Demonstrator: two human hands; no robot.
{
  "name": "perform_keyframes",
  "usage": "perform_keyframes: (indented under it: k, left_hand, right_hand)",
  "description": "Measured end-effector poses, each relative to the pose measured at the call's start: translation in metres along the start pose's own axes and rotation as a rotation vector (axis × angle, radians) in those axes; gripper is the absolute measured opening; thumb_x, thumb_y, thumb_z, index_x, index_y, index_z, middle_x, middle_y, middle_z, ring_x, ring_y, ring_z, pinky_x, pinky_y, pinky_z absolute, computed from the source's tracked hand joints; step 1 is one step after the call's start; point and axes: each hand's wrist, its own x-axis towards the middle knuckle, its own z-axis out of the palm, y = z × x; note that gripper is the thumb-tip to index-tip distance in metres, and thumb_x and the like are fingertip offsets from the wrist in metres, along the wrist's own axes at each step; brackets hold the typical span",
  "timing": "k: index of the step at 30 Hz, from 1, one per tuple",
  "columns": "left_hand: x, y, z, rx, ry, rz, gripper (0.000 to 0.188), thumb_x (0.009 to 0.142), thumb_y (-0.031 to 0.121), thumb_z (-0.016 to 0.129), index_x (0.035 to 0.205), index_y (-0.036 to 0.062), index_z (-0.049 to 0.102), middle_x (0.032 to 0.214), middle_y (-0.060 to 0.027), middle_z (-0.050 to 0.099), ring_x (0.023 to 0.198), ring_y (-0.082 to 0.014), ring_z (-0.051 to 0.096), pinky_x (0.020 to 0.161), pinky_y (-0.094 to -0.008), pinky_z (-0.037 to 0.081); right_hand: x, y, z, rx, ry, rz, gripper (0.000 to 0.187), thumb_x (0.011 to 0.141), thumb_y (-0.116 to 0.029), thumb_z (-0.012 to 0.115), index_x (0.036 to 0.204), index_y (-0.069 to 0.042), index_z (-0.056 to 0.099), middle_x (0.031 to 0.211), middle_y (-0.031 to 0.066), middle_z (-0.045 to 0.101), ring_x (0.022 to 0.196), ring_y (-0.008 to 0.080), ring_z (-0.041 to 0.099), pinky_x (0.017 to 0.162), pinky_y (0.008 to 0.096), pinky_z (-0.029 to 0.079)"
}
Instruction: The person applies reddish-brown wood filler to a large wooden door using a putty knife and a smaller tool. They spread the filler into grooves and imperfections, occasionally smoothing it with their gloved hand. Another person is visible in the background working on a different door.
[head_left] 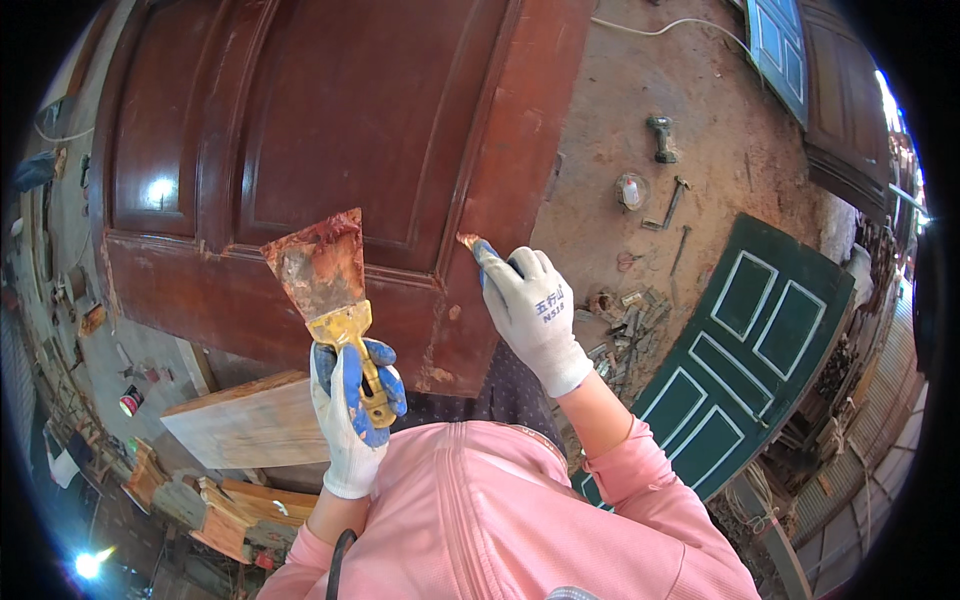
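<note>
My left hand [352, 395], in a white glove with blue palm and fingers, grips the yellow handle of a putty knife [318, 265]. Its wide blade points up and away, smeared with reddish-brown paste along the far edge. A large reddish-brown panelled wooden door [360, 130] lies in front of me. My right hand [530, 305], gloved alike, is at the door's near right frame, beside the panel moulding. Its fingers are closed, with a reddish tip poking out against the wood. Whether that is paste on a fingertip or a small held piece, I cannot make out.
Right of the door, a cordless drill [662, 139], a hammer [675, 203] and a small round container [632, 191] rest on the dusty floor. A green panelled door [745, 340] lies at the right, near wood scraps [630, 325]. A pale wooden board [250, 420] is at the left.
</note>
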Motion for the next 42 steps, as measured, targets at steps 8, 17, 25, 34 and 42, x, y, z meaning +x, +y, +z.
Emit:
perform_keyframes:
  k: [8, 17, 25, 34, 42]
  left_hand:
    - [-0.006, -0.008, 0.006, -0.036, -0.009, 0.042, 0.016, 0.107, 0.026, 0.051, 0.112, 0.0113, 0.052, 0.091, -0.0063, 0.063, 0.061, -0.0114, 0.060, 0.046, -0.0242, 0.048]
    - [-0.013, -0.018, 0.015, -0.074, 0.060, 0.066, 0.016, 0.107, 0.026, 0.053, 0.112, 0.0117, 0.054, 0.089, -0.0054, 0.064, 0.060, -0.0114, 0.061, 0.046, -0.0246, 0.049]
    - [-0.028, -0.037, 0.053, -0.168, 0.163, 0.110, 0.015, 0.108, 0.026, 0.052, 0.114, 0.0128, 0.054, 0.091, -0.0043, 0.063, 0.063, -0.0106, 0.061, 0.048, -0.0243, 0.050]
    - [-0.073, -0.103, 0.149, -0.280, 0.061, 0.107, 0.017, 0.108, 0.026, 0.050, 0.116, 0.0108, 0.052, 0.095, -0.0066, 0.066, 0.064, -0.0116, 0.061, 0.052, -0.0247, 0.049]
    - [-0.079, -0.103, 0.160, -0.250, 0.108, 0.159, 0.020, 0.109, 0.027, 0.049, 0.119, 0.0103, 0.050, 0.095, -0.0068, 0.063, 0.065, -0.0106, 0.061, 0.053, -0.0237, 0.050]
  right_hand:
    - [-0.008, 0.005, -0.002, 0.113, 0.116, 0.029, 0.032, 0.086, -0.011, 0.068, 0.118, -0.011, 0.071, 0.079, 0.0071, 0.052, 0.075, 0.0258, 0.058, 0.065, 0.0391, 0.050]
    - [-0.027, 0.009, -0.011, 0.346, -0.024, 0.027, 0.032, 0.088, -0.007, 0.067, 0.120, -0.008, 0.070, 0.081, 0.0106, 0.056, 0.076, 0.0247, 0.060, 0.068, 0.0377, 0.050]
    - [0.005, 0.073, -0.041, 0.600, 0.007, 0.238, 0.030, 0.095, 0.001, 0.060, 0.123, 0.003, 0.068, 0.089, 0.0117, 0.063, 0.079, 0.0162, 0.060, 0.075, 0.0290, 0.049]
    - [0.035, 0.132, -0.094, 0.463, 0.031, -0.052, 0.029, 0.093, -0.006, 0.063, 0.122, -0.002, 0.069, 0.079, 0.0117, 0.055, 0.070, 0.0260, 0.058, 0.066, 0.0345, 0.048]
    - [0.119, 0.135, -0.051, 0.166, 0.192, -0.342, 0.027, 0.094, -0.016, 0.066, 0.119, -0.010, 0.071, 0.083, 0.0119, 0.058, 0.079, 0.0304, 0.062, 0.068, 0.0411, 0.051]
